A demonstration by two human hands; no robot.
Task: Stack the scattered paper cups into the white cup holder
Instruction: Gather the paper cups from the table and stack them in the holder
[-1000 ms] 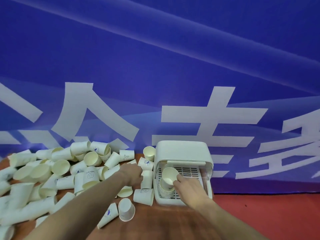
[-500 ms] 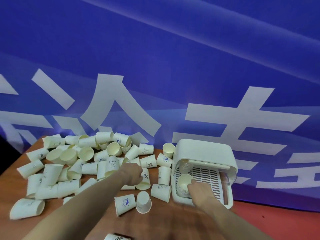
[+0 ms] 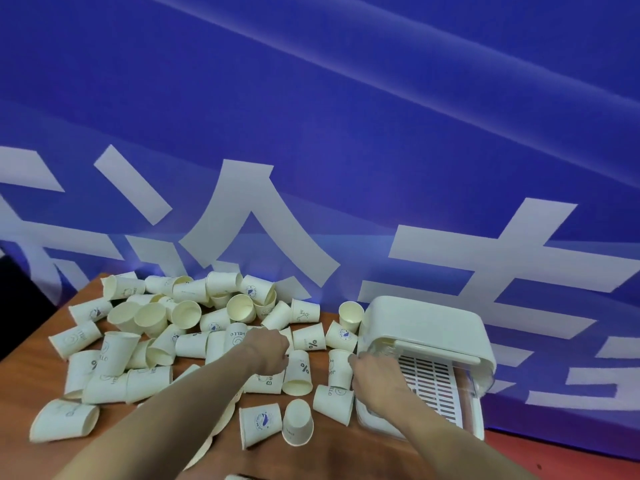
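My right hand (image 3: 375, 384) reaches over the holder (image 3: 427, 332) at the table's (image 3: 20, 379) right edge, fingers curled at its left wall; I cannot tell whether they pinch anything. My left hand (image 3: 268, 351) is curled among the cups (image 3: 149, 318), which lie scattered from the near edge to the far left corner.

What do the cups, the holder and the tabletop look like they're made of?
Cups: thin matte paper, cream, printed logos, rolled rims. Cup holder: likely moulded plastic, smooth white shell, rounded corners, slotted floor grid. Table: wood or wood-look laminate, reddish-brown with grain streaks; which one cannot be told.
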